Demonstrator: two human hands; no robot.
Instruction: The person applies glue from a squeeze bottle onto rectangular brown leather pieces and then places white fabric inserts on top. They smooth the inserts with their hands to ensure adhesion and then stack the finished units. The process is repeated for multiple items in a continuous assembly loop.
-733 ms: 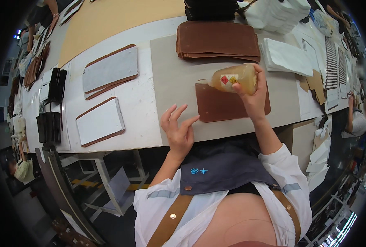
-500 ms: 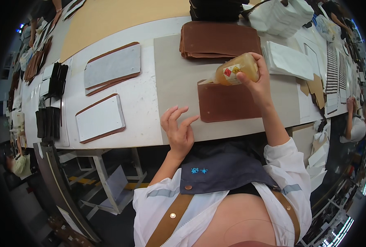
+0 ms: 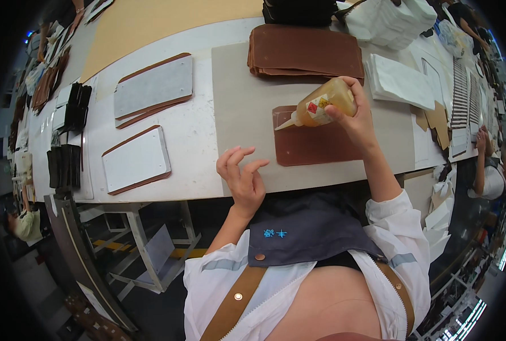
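In my right hand is a translucent squeeze bottle of amber liquid, probably glue, tilted so its pale nozzle points down and left. The nozzle tip is over the left edge of a brown leather-like panel; whether it touches cannot be made out. The panel lies flat on a grey sheet. Just left of the panel, my left hand hovers with fingers apart and slightly curled, holding nothing.
A stack of brown panels lies beyond the bottle, beside folded white sheets. To the left are a grey-faced brown-edged stack and a white-faced one. Black pieces stand farther left. Another person is at the right.
The bottle's nozzle has moved toward me along the panel's left edge, from near its far corner. My left hand has shifted slightly left.
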